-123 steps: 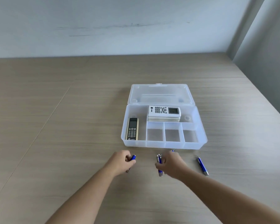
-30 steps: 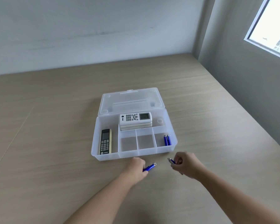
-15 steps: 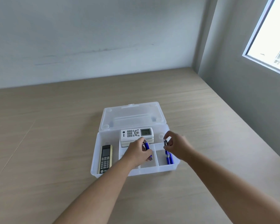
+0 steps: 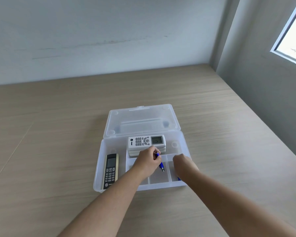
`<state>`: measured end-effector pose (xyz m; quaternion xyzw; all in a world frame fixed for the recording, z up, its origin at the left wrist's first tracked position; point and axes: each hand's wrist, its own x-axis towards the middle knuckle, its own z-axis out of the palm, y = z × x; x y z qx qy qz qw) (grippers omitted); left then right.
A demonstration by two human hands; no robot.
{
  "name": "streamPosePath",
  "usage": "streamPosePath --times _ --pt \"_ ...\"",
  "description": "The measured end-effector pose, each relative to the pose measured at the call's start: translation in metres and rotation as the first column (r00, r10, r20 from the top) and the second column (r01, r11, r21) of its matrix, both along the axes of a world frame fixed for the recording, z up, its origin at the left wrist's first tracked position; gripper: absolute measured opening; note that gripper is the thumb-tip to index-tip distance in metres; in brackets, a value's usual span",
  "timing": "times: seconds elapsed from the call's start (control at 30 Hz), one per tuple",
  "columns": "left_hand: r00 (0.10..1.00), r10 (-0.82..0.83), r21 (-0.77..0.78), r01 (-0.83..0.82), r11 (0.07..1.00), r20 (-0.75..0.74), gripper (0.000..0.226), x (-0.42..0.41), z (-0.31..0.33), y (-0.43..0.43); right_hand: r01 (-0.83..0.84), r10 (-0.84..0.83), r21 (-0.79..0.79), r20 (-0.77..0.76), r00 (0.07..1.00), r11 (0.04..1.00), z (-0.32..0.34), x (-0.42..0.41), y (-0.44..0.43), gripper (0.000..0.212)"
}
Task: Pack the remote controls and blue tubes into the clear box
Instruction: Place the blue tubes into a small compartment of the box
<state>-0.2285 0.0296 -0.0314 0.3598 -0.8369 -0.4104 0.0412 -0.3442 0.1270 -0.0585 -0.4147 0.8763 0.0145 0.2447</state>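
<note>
Low in the middle of the frame, over the front compartments of the clear box [image 4: 99,171], both hands work. The left hand [image 4: 146,162] is curled tight around a blue tube [image 4: 159,161], its metal tip pointing down toward the middle small compartment. The right hand [image 4: 183,165] reaches into the rightmost compartment, fingers hidden, so its grip cannot be told; a blue sliver [image 4: 179,178] shows beneath it. At lower left of the box lies a dark remote [image 4: 110,171]; its small label is unreadable. Behind the hands sit stacked white remotes [image 4: 146,142], logo blurred. The lid [image 4: 140,120] lies open on the desk [image 4: 50,134].
</note>
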Motion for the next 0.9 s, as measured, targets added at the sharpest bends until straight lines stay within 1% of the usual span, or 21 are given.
streamPosePath --times 0.07,0.1,0.13,0.17,0.23,0.3,0.33,0.37,0.43,0.53,0.6,0.7,0.83,0.9 --pt "1.000 -0.024 -0.027 0.024 0.999 0.013 0.016 -0.003 -0.001 0.003 -0.047 0.047 -0.002 -0.028 0.998 0.999 0.000 0.000 0.001 0.023" --pt "0.999 -0.038 -0.046 0.039 0.998 0.023 0.017 -0.005 0.000 0.004 -0.070 0.069 -0.013 -0.042 0.997 0.997 0.001 -0.001 0.002 0.020" --pt "0.998 -0.051 -0.063 0.053 0.997 0.030 0.017 -0.008 0.001 0.006 -0.077 0.075 -0.040 -0.050 0.996 0.996 0.004 -0.004 0.003 0.021" --pt "0.998 -0.062 -0.076 0.064 0.995 0.031 0.017 -0.011 0.003 0.009 -0.076 0.071 -0.092 -0.055 0.996 0.993 0.007 -0.009 0.006 0.024" --pt "0.997 -0.072 -0.095 0.074 0.993 0.026 0.019 -0.020 0.009 0.013 -0.022 0.007 -0.264 -0.059 0.998 0.964 0.015 -0.022 0.015 0.023" --pt "0.996 -0.079 -0.119 0.082 0.990 0.030 0.022 -0.030 0.015 0.019 0.088 -0.111 -0.430 -0.029 0.993 0.898 0.020 -0.034 0.028 0.020" --pt "0.995 -0.088 -0.133 0.093 0.987 0.043 0.023 -0.036 0.018 0.023 0.163 -0.173 -0.474 0.022 0.985 0.866 0.021 -0.039 0.034 0.020" --pt "0.992 -0.103 -0.147 0.113 0.983 0.073 0.024 -0.042 0.018 0.027 0.243 -0.230 -0.484 0.089 0.969 0.841 0.022 -0.041 0.041 0.021" --pt "0.973 -0.142 -0.179 0.174 0.968 0.180 0.023 -0.051 0.015 0.039 0.382 -0.307 -0.452 0.234 0.923 0.806 0.018 -0.041 0.051 0.020" --pt "0.916 -0.148 -0.211 0.239 0.948 0.372 0.022 -0.061 0.005 0.058 0.476 -0.329 -0.432 0.373 0.867 0.766 0.012 -0.039 0.057 0.017" --pt "0.885 -0.124 -0.215 0.241 0.946 0.448 0.023 -0.069 0.001 0.065 0.487 -0.322 -0.439 0.399 0.859 0.755 0.010 -0.040 0.058 0.016" --pt "0.845 -0.121 -0.204 0.261 0.944 0.521 0.026 -0.081 -0.004 0.070 0.490 -0.311 -0.440 0.419 0.853 0.752 0.008 -0.041 0.058 0.015" --pt "0.797 -0.098 -0.134 0.219 0.967 0.596 0.028 -0.089 -0.014 0.071 0.490 -0.297 -0.443 0.436 0.850 0.751 0.006 -0.042 0.061 0.016" --pt "0.756 -0.117 -0.088 0.225 0.970 0.644 0.027 -0.092 -0.013 0.068 0.486 -0.293 -0.444 0.435 0.852 0.753 0.005 -0.043 0.061 0.016"
